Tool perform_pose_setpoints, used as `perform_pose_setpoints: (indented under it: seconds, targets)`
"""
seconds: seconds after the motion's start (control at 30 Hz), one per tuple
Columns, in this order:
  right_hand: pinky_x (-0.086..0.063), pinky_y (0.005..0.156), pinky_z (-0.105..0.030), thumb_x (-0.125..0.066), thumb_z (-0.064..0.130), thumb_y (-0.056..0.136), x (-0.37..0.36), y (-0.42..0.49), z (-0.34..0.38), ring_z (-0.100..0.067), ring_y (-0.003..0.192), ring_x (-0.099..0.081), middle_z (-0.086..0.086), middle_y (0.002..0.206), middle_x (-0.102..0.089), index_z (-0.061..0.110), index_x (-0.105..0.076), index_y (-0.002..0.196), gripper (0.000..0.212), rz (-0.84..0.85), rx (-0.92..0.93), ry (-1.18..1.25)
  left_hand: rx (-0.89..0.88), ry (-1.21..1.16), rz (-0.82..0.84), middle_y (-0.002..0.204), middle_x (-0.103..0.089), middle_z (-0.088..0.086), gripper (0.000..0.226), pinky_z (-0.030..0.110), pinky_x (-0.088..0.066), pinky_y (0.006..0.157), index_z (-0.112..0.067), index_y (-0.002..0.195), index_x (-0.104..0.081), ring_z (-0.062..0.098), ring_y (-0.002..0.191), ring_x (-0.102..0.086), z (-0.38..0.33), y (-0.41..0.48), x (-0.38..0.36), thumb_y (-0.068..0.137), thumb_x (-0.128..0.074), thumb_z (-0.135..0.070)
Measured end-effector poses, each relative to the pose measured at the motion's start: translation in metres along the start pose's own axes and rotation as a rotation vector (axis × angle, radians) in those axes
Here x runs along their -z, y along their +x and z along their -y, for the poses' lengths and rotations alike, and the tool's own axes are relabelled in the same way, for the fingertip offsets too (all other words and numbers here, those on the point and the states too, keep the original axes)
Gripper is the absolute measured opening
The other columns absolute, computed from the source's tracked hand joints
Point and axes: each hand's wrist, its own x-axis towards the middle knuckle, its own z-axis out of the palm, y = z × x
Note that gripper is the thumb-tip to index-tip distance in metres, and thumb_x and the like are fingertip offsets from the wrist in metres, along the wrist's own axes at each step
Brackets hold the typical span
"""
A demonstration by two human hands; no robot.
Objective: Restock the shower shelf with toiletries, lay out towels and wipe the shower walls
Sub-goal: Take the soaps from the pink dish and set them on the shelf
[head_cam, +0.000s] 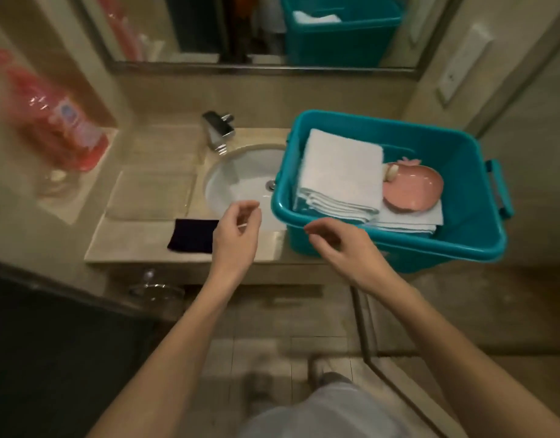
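A teal plastic bin [462,172] sits on the right end of the vanity counter, partly over the sink. Inside lie folded white towels [341,172] and a pink dish [414,191] with a small pale object on its rim. My left hand [237,235] hovers over the front of the sink, fingers loosely curled, holding nothing. My right hand [341,248] hovers at the bin's near left corner, fingers relaxed and empty. A red bottle [57,115] stands blurred on a glass shelf at the left.
A white sink [237,181] with a chrome faucet [218,131] is set in the beige counter [146,241]. A dark cloth [193,235] lies at the counter's front edge. A mirror [240,30] hangs above. A glass panel edge [364,327] stands at lower right.
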Motion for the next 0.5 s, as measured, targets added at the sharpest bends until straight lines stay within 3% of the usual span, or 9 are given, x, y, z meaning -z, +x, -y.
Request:
perform_pose_setpoints:
  seconds: [0.07,0.17,0.33,0.43,0.5]
  targets:
    - [-0.054,0.09,-0.023,-0.063,0.022,0.096,0.023,0.002,0.004,-0.001,0.095,-0.068,0.011,0.102,-0.074,0.021,-0.072,0.11,0.017,-0.102,-0.024,0.034,-0.109,0.011,0.028,0.108,-0.067,-0.015,0.017,0.005,-0.047,0.079,-0.025,0.115,-0.065,-0.007,0.1,-0.06,-0.025,0.013,-0.017,0.1,-0.057,-0.029]
    - [-0.053,0.087,-0.018,-0.061,0.022,0.097,0.056,0.007,-0.002,0.0,0.096,-0.067,0.013,0.103,-0.073,0.02,-0.071,0.111,0.018,-0.216,-0.06,0.032,-0.215,0.054,0.085,0.113,-0.066,-0.011,0.02,0.022,-0.053,0.09,-0.024,0.117,-0.063,0.002,0.105,-0.061,-0.041,0.03,-0.041,0.099,-0.057,-0.028]
    - [-0.047,0.09,-0.009,-0.061,0.022,0.097,0.092,0.035,-0.048,0.009,0.094,-0.061,0.009,0.105,-0.067,0.016,-0.068,0.119,0.024,-0.248,-0.179,-0.024,-0.293,0.245,0.23,0.123,-0.057,-0.009,0.028,0.031,-0.048,0.1,-0.027,0.126,-0.059,0.008,0.115,-0.055,-0.049,0.061,-0.079,0.098,-0.057,-0.032]
    - [-0.046,0.1,-0.016,-0.062,0.026,0.093,0.113,0.063,-0.085,0.01,0.09,-0.06,0.008,0.101,-0.066,0.017,-0.069,0.109,0.02,-0.221,-0.206,-0.071,-0.33,0.386,0.296,0.129,-0.056,-0.009,0.03,0.033,-0.043,0.102,-0.029,0.127,-0.057,0.011,0.122,-0.051,-0.049,0.087,-0.102,0.097,-0.056,-0.034]
    - [-0.052,0.099,-0.032,-0.061,0.026,0.088,0.128,0.083,-0.107,-0.001,0.089,-0.065,0.005,0.095,-0.07,0.018,-0.069,0.096,0.014,-0.205,-0.209,-0.1,-0.357,0.463,0.338,0.133,-0.054,-0.01,0.031,0.028,-0.039,0.102,-0.03,0.127,-0.056,0.01,0.126,-0.047,-0.049,0.103,-0.119,0.097,-0.056,-0.035]
